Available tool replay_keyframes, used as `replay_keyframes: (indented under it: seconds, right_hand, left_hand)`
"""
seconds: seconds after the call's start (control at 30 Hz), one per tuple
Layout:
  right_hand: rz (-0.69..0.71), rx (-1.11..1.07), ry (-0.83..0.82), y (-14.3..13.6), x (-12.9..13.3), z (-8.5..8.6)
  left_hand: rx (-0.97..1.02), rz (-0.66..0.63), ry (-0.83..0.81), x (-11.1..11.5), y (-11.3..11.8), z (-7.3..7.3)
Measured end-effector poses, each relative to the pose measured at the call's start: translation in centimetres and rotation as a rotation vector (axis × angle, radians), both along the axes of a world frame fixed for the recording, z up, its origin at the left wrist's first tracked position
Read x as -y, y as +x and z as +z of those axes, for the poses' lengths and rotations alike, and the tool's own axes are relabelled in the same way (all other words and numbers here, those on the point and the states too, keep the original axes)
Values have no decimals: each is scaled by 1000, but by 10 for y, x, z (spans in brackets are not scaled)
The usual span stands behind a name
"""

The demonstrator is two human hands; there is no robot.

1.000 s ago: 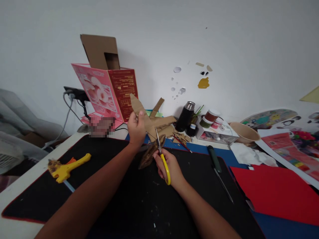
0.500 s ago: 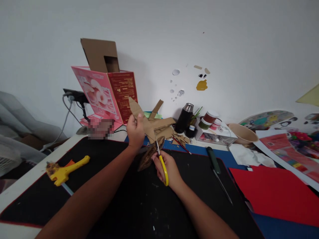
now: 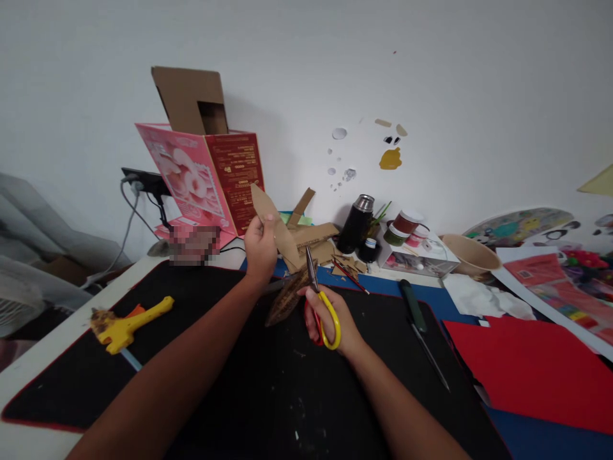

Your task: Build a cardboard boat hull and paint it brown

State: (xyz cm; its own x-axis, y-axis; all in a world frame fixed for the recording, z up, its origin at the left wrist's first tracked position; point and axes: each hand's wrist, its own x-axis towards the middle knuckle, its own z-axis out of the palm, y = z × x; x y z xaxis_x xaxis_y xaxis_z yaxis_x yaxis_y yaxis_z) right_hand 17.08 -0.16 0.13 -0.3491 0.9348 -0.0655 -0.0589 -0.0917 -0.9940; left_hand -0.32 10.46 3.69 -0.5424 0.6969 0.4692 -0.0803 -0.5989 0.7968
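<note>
My left hand (image 3: pixel 262 250) is closed around the edge of a cut cardboard piece (image 3: pixel 269 207), its pointed end rising above the fingers. In my right hand (image 3: pixel 345 329) is a pair of scissors (image 3: pixel 312 271) with a yellow and a red handle. The blades point up and look nearly closed, just right of the cardboard; whether they touch it I cannot tell. Below them a dark brown, leaf-shaped piece (image 3: pixel 282 305) with a rough surface lies on the black mat (image 3: pixel 230 390). Behind my hands are cardboard scraps (image 3: pixel 322 234).
A yellow glue gun (image 3: pixel 122 331) lies left on the mat, a green-handled knife-like tool (image 3: pixel 412 306) right. Behind stand a pink box (image 3: pixel 184 172), black thermos (image 3: pixel 354 227) and paint jars (image 3: pixel 406 223). Red paper (image 3: pixel 531 374), white tissue (image 3: pixel 483 295) and a bowl (image 3: pixel 472 254) are right.
The scissors have moved right and turned, so the red handle now shows beside the yellow one. My left hand still holds the cardboard, which has turned slightly.
</note>
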Motion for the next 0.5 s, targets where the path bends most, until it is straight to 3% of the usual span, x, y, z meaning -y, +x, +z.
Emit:
replay_keyframes:
  seconds: [0.27,0.5]
  right_hand:
    - [145,-115,-1,9,-3,0]
    - [259,-176,95,11,2,5]
  left_hand:
    - [95,-27,-31,-4,-7,0]
    - [217,-40,-42,-6,-13,4]
